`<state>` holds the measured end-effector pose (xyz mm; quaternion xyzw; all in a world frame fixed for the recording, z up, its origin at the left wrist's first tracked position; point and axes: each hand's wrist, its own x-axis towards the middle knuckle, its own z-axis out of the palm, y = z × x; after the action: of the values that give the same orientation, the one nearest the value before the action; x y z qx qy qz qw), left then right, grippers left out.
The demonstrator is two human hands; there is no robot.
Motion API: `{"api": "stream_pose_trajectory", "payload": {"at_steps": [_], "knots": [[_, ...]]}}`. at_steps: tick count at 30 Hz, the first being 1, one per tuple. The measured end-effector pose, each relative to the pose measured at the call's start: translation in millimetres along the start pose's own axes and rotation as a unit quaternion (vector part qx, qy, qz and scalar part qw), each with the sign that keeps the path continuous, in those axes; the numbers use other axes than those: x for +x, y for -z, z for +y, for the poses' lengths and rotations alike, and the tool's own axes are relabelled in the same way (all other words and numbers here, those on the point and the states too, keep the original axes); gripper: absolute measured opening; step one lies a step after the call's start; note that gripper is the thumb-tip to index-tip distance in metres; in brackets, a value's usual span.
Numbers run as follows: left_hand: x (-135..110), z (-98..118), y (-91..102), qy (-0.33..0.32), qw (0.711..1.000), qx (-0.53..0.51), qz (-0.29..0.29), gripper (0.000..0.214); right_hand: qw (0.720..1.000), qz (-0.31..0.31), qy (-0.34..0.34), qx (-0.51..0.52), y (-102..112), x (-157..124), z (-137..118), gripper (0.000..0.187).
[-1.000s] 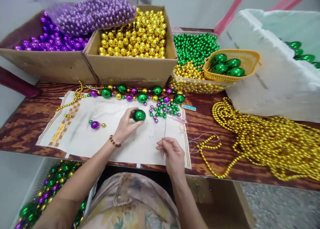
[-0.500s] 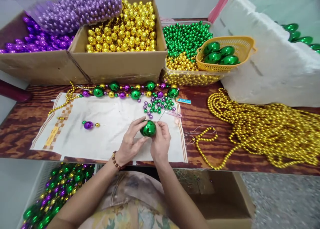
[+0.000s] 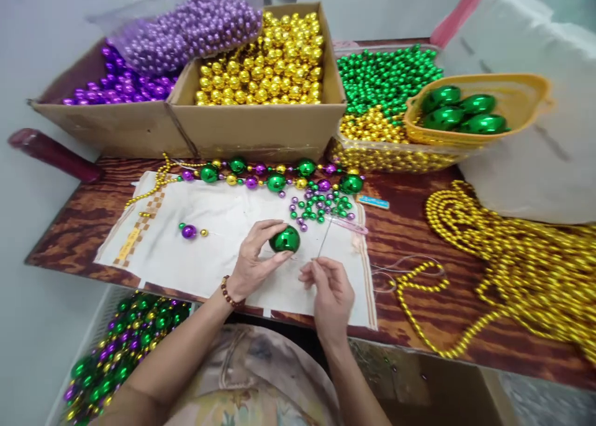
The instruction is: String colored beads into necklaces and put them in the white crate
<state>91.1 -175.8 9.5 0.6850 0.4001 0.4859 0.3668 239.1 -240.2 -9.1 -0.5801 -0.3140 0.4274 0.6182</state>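
My left hand (image 3: 251, 264) pinches a large shiny green bead (image 3: 285, 238) between thumb and fingers, just above a white cloth (image 3: 233, 208). To its right, my right hand (image 3: 331, 292) grips a long thin needle (image 3: 324, 240) that points up and away, apart from the bead. Small loose green and purple beads (image 3: 321, 205) lie beyond the needle, beside a pink tool (image 3: 349, 226). Left on the cloth, a purple bead (image 3: 189, 231) sits between a small green and a small gold bead (image 3: 203, 233) on a thin thread.
A finished-looking bead strand (image 3: 251, 182) runs along the cloth's far edge. Behind stand a cardboard box (image 3: 256, 128) of gold and purple beads, a tub (image 3: 400, 159) of small beads and a yellow basket (image 3: 521, 87). Gold bead chains (image 3: 526, 271) pile up at right.
My right hand has drawn back from the green bead toward the right with the needle. My left hand still holds the bead. The whole view has shifted, so things appear farther right.
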Motion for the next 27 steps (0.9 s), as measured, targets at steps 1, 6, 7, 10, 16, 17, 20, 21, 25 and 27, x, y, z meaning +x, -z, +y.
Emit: {"api": "stream_pose_trajectory", "payload": {"at_steps": [1, 6, 7, 10, 16, 17, 20, 21, 25, 27], "knots": [[3, -1, 2.4, 0.018, 1.0, -0.019, 0.006, 0.041, 1.0, -0.017, 0.004, -0.025, 6, -7, 4, 0.017], [23, 3, 14.6, 0.146, 0.966, -0.202, 0.068, 0.038, 0.985, -0.132, 0.04, -0.102, 21, -44, 20, 0.014], [28, 6, 17.0, 0.17, 0.95, -0.251, 0.077, 0.037, 0.982, -0.146, 0.048, -0.11, 22, -48, 21, 0.014], [39, 18, 22.4, 0.218, 0.902, -0.364, 0.084, 0.035, 0.977, -0.161, 0.066, -0.125, 20, -54, 23, 0.015], [45, 30, 24.6, 0.245, 0.857, -0.444, 0.09, 0.036, 0.972, -0.178, 0.08, -0.128, 17, -51, 22, 0.013], [45, 31, 24.6, 0.247, 0.854, -0.449, 0.091, 0.036, 0.972, -0.181, 0.081, -0.128, 17, -51, 23, 0.013], [46, 30, 25.6, 0.252, 0.845, -0.461, 0.096, 0.035, 0.973, -0.179, 0.08, -0.125, 16, -50, 23, 0.012], [46, 30, 26.2, 0.255, 0.843, -0.463, 0.099, 0.035, 0.973, -0.178, 0.079, -0.123, 15, -50, 23, 0.011], [46, 29, 28.0, 0.266, 0.839, -0.464, 0.102, 0.037, 0.973, -0.178, 0.079, -0.124, 12, -48, 22, 0.011], [45, 29, 27.3, 0.269, 0.838, -0.465, 0.098, 0.037, 0.974, -0.176, 0.078, -0.123, 11, -47, 21, 0.011]]}}
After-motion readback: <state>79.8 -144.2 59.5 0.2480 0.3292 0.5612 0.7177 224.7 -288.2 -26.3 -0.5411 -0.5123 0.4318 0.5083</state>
